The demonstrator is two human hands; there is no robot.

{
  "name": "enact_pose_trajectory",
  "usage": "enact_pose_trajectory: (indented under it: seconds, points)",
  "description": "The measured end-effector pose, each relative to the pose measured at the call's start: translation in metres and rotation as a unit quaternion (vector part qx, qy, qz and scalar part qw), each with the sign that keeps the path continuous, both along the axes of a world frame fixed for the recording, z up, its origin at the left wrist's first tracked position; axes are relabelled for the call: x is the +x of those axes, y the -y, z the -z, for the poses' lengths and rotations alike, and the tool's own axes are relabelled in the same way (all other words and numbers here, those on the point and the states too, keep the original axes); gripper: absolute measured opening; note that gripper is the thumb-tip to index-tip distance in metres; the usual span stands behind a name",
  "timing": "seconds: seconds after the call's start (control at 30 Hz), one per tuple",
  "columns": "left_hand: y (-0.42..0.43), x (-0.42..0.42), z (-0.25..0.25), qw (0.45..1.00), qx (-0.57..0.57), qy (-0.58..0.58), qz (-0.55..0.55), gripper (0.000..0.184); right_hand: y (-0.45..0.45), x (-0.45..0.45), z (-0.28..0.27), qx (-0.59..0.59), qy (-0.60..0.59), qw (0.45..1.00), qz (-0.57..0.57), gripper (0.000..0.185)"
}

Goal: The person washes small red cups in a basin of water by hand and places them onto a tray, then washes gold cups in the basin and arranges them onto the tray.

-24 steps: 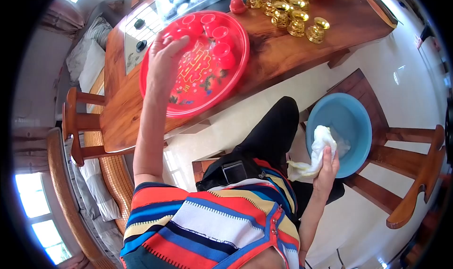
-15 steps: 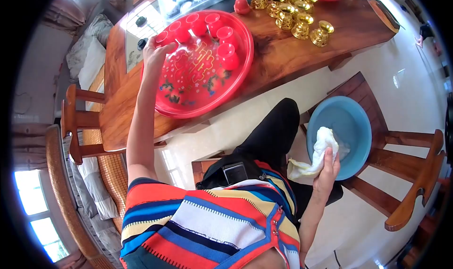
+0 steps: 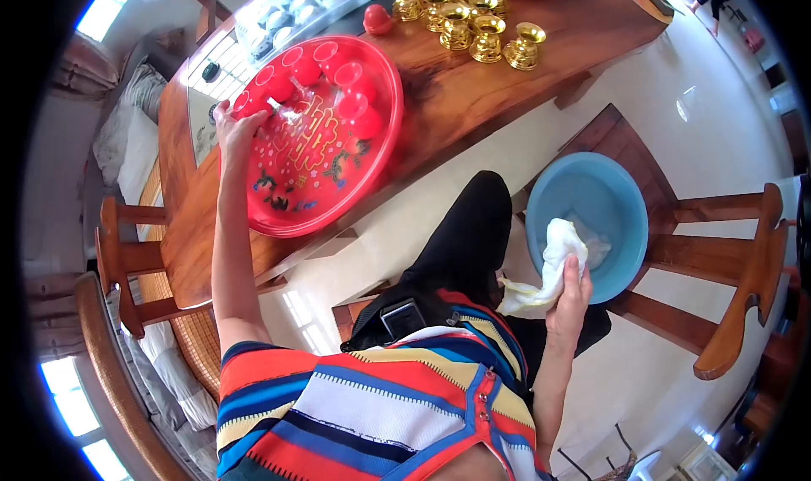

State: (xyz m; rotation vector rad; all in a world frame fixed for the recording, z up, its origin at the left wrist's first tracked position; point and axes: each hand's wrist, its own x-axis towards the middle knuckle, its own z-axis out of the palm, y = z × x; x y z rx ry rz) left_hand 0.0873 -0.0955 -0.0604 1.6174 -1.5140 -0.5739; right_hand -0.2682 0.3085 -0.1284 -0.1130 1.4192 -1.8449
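My left hand is at the left rim of a round red tray, its thumb and fingers closed around a small red cup. Several more red cups stand in an arc along the tray's far side. Gold patterns and printed flowers decorate the tray's floor. In my right hand is a crumpled white cloth with a yellowish edge, held in front of a blue basin. The basin seems to hold water, and something pale lies in it.
The tray rests on a wooden table. Several gold cups and a round red object stand behind it. A clear container is at the far edge. The basin sits on a wooden chair; another chair is at left.
The view has shifted, so the table and basin appear further left. My left hand stays at the tray's left-side cup, its fingers slightly repositioned. My right hand still holds the cloth.
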Motion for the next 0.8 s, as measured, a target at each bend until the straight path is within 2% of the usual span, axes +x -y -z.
enact_pose_trajectory:
  seconds: [0.03,0.07,0.17,0.2,0.23,0.3,0.37,0.43,0.5,0.57,0.63,0.7,0.77,0.8]
  points:
    - [-0.004,-0.001,-0.003,0.998,-0.022,0.046,-0.026,0.076,0.0,0.001,-0.001,-0.002,0.0,1.0,0.001,0.041]
    - [-0.003,0.004,0.001,0.978,-0.102,0.174,-0.051,0.072,0.001,0.002,-0.004,0.007,0.0,1.0,0.01,0.041]
    - [-0.025,-0.027,-0.029,0.976,-0.166,0.141,-0.014,0.062,-0.002,0.001,0.0,0.005,0.001,1.0,0.014,0.041]
    - [-0.022,-0.031,-0.03,0.965,-0.213,0.148,0.035,0.053,-0.002,0.001,0.001,-0.002,0.002,1.0,0.007,0.041]
    - [-0.028,-0.046,-0.039,0.965,-0.214,0.148,0.034,0.053,-0.003,0.001,0.001,-0.003,0.002,1.0,0.006,0.041]
    - [-0.04,-0.082,-0.061,0.965,-0.217,0.107,0.102,0.044,-0.003,0.001,0.0,0.0,-0.002,1.0,0.013,0.041]
    - [-0.039,-0.109,-0.077,0.965,-0.154,0.086,0.194,0.034,-0.004,0.002,-0.004,-0.008,-0.003,1.0,0.018,0.041]
    - [-0.019,-0.135,-0.076,0.947,-0.143,0.132,0.257,0.031,-0.006,0.002,-0.004,-0.014,-0.004,1.0,0.025,0.041]
    - [0.007,-0.163,-0.073,0.918,-0.126,0.195,0.322,0.035,-0.01,0.002,-0.002,-0.012,-0.002,0.999,0.033,0.04]
    - [0.029,-0.192,-0.066,0.906,-0.091,0.279,0.304,0.045,-0.014,0.002,0.0,-0.009,-0.003,0.999,0.038,0.04]
    - [0.051,-0.208,-0.05,0.9,-0.12,0.255,0.333,0.036,-0.017,0.001,0.001,-0.005,-0.005,0.999,0.046,0.04]
    - [0.084,-0.222,-0.039,0.858,-0.042,0.378,0.345,0.046,-0.022,0.0,0.0,0.001,-0.021,0.999,0.05,0.039]
    - [0.11,-0.227,-0.011,0.87,-0.076,0.364,0.323,0.046,-0.025,-0.002,-0.002,0.003,-0.022,0.997,0.071,0.038]
    - [0.109,-0.229,-0.01,0.86,-0.068,0.336,0.378,0.045,-0.028,-0.002,-0.003,0.005,-0.02,0.996,0.084,0.037]
